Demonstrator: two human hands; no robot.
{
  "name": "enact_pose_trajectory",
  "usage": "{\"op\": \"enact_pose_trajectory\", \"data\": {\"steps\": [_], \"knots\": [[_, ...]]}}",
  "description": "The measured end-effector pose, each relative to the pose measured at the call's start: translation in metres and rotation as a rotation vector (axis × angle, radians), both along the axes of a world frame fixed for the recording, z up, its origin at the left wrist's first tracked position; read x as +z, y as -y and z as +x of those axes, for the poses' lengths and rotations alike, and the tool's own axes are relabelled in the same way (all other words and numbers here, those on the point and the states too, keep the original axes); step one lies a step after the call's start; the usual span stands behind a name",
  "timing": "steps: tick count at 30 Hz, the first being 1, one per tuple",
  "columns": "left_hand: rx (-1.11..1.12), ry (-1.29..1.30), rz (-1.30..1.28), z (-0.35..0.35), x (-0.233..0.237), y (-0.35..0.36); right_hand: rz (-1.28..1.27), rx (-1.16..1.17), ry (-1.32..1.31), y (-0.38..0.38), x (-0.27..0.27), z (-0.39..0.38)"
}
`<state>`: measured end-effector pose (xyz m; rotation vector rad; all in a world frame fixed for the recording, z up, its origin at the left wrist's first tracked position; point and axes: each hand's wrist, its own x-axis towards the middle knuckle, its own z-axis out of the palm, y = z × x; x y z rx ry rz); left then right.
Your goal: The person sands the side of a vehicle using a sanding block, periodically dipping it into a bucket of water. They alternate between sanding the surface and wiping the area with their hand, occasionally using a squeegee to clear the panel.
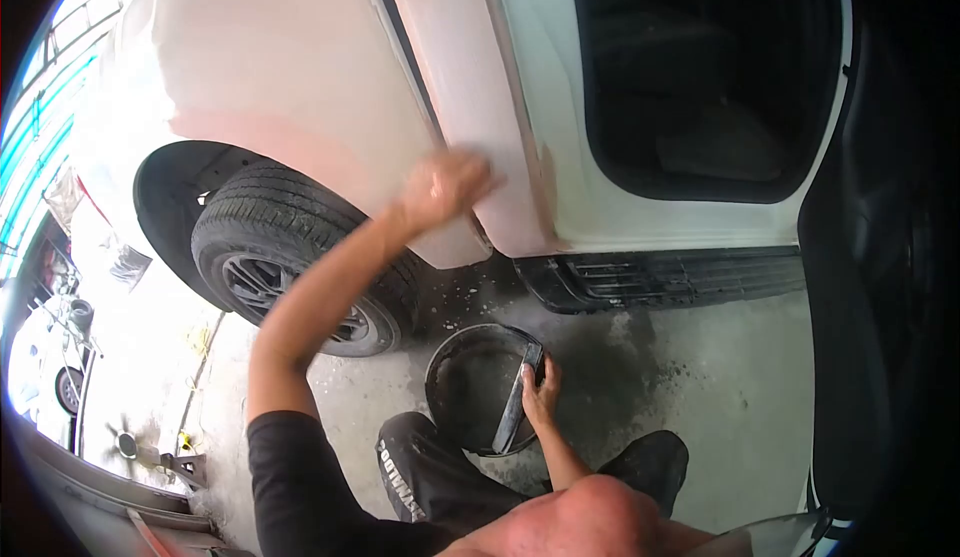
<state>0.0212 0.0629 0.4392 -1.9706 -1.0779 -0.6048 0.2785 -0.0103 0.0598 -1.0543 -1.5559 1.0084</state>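
Note:
My left hand [445,189] is raised to the pinkish, sanded-looking car panel [470,67], beside the vertical gap at the door edge. It is smeared by motion, so I cannot make out its fingers or anything under them. Lower down, my right hand [541,393] is closed on a long, narrow dark block [517,402], which looks like a sanding block. The block slants across a round black bucket [433,382] standing on the floor between my knees. The bucket's inside looks dark and grey.
A wheel with a black tyre [285,202] is left of the bucket. A black side step [670,279] runs beneath the white open door frame [540,107]. The concrete floor [740,357] has dark wet patches. A fan [127,445] stands at lower left.

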Motion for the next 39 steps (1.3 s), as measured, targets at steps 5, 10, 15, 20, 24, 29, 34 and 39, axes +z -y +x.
{"op": "enact_pose_trajectory", "data": {"steps": [5,10,15,20,24,29,34,39], "knots": [[0.182,-0.201,0.411,0.016,0.148,-0.027,0.001,-0.017,0.060,0.001,0.001,-0.002],[0.339,-0.233,0.253,0.033,0.115,-0.037,-0.036,0.017,0.083,0.003,0.002,0.002],[0.317,-0.297,-0.014,0.041,0.025,-0.033,-0.035,0.016,0.125,0.002,-0.003,0.002],[0.292,-0.375,-0.160,0.043,-0.023,-0.022,-0.020,0.025,0.146,0.002,0.006,0.003],[0.178,-0.486,-0.305,0.032,-0.041,-0.013,-0.017,0.027,0.120,0.002,0.008,0.002],[0.366,-0.359,-0.042,0.024,0.059,-0.017,-0.044,0.027,0.094,0.003,0.011,0.001],[0.467,-0.029,0.369,0.016,0.171,-0.043,-0.073,0.058,0.119,0.002,0.006,0.001],[0.501,0.031,0.377,0.033,0.147,-0.048,-0.068,0.074,0.121,0.003,0.014,0.003]]}}
